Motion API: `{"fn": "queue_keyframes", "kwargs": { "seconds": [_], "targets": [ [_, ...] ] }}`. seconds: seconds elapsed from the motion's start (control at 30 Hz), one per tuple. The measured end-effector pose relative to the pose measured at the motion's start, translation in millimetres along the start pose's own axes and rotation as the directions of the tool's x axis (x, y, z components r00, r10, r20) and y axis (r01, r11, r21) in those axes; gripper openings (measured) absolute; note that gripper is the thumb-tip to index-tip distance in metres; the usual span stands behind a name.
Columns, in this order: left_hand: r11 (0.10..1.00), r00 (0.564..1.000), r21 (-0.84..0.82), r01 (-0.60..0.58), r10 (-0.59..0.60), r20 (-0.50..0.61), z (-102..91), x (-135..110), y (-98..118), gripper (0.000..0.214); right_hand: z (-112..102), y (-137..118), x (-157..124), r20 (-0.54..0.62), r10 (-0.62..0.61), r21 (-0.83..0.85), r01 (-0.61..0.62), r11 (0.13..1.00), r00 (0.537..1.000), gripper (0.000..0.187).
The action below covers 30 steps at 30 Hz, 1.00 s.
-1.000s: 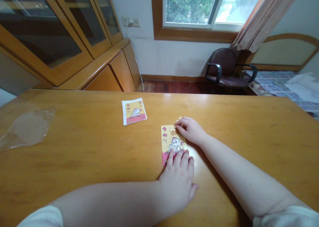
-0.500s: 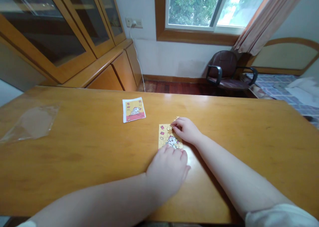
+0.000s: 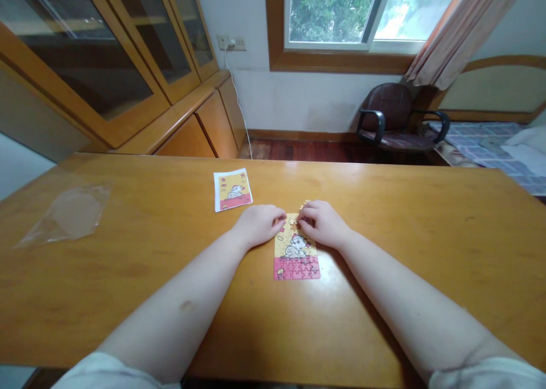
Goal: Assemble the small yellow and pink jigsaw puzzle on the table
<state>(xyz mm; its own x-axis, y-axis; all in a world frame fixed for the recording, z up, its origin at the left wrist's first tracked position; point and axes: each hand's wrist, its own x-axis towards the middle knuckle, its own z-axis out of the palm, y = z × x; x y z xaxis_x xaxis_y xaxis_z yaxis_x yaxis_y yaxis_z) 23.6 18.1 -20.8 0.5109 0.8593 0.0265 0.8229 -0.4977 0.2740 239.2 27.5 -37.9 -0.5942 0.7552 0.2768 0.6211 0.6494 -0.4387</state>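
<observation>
A small jigsaw puzzle (image 3: 296, 268) lies flat on the wooden table, yellow above and pink below, with a white cartoon animal in the middle. Its upper part has a gap where table colour shows. At its upper left edge is my left hand (image 3: 261, 225), fingers curled together and covering that corner; what they hold, if anything, is hidden. My right hand (image 3: 321, 223) is at the upper right, thumb and fingers pinched by a small yellow puzzle piece (image 3: 293, 222). More loose yellow pieces (image 3: 304, 203) peek out beyond its knuckles.
A white-bordered reference picture (image 3: 234, 191) with the same design lies beyond my left hand. A clear plastic bag (image 3: 70, 214) rests on the left of the table (image 3: 170, 207). Past the table stand a glass-door cabinet (image 3: 183, 116) and an armchair (image 3: 389, 116).
My left hand has moved up and left, off the lower puzzle to its upper left edge, uncovering the pink part. My right hand stays nearly in place. The view has shifted slightly.
</observation>
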Motion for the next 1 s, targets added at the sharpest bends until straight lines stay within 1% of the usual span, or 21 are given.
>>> {"fn": "queue_keyframes", "kwargs": {
  "seconds": [0.1, 0.33, 0.43, 0.6, 1.0],
  "targets": [
    [0.999, 0.999, 0.001, -0.047, 0.047, 0.013, 1.3, 0.8, 5.8, 0.024, -0.8, -0.7, 0.6, 0.001, -0.012, -0.007, 0.012, 1.0, 1.0, 0.015],
    [0.999, 0.999, -0.006, -0.04, 0.04, 0.026, 3.2, 2.3, 2.7, 0.028, 0.3, -0.1, 1.1, -0.018, 0.032, -0.006, -0.032, 0.999, 0.999, 0.02],
    [0.999, 0.998, -0.009, -0.05, 0.05, 0.032, 3.6, 2.5, 2.3, 0.028, -0.1, -0.3, 0.7, -0.011, 0.035, -0.001, -0.035, 0.999, 0.999, 0.02],
    [0.999, 0.999, -0.02, -0.029, 0.03, 0.018, 3.5, 2.8, 2.8, 0.028, -0.4, -0.7, 0.2, -0.014, 0.041, -0.004, -0.041, 0.999, 0.999, 0.021],
    [0.999, 0.999, 0.004, -0.039, 0.039, 0.03, 1.2, 2.3, 4.1, 0.032, -0.3, -0.6, -0.1, -0.01, 0.045, 0.016, -0.045, 0.999, 0.999, 0.022]
  ]
}}
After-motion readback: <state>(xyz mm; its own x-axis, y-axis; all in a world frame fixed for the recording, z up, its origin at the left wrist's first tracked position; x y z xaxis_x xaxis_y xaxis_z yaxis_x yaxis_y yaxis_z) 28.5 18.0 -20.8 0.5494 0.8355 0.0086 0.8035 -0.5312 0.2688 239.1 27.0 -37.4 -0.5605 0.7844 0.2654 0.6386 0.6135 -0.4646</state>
